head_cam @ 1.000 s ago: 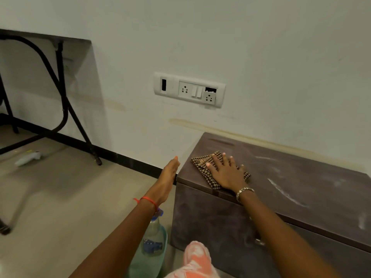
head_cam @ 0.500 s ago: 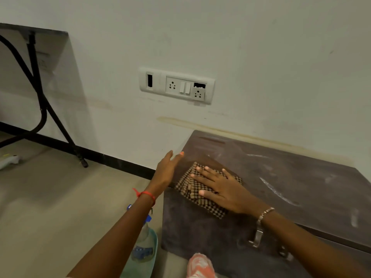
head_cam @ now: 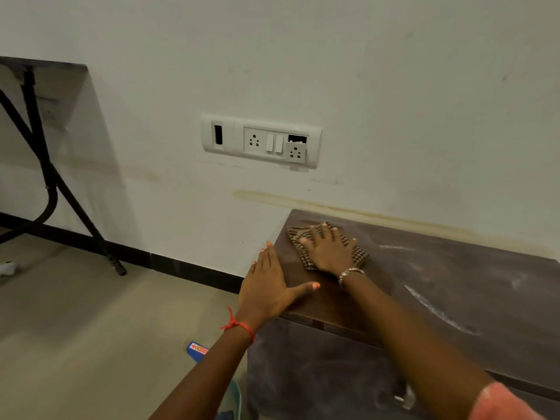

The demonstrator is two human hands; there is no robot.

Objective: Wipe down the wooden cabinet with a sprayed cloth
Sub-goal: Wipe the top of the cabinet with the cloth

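Note:
A low dark brown wooden cabinet [head_cam: 454,298] stands against the white wall, its top streaked with pale dust. A brown checked cloth [head_cam: 298,237] lies at the top's far left corner. My right hand [head_cam: 330,253] presses flat on the cloth with fingers spread, a metal bracelet at the wrist. My left hand [head_cam: 266,289] rests flat and open on the cabinet's left edge, thumb out on the top, a red thread around the wrist. A spray bottle [head_cam: 198,350] stands on the floor under my left forearm, mostly hidden.
A white socket panel [head_cam: 260,140] sits on the wall above the cabinet. A black-legged folding table [head_cam: 45,165] stands at the left. Beige floor spreads left of the cabinet, with a small white object [head_cam: 7,268] at the far left edge. A metal latch [head_cam: 403,395] hangs on the cabinet's front.
My right hand has pushed the cloth from the front left edge back to the far left corner. My left hand has come down flat onto the cabinet's left edge.

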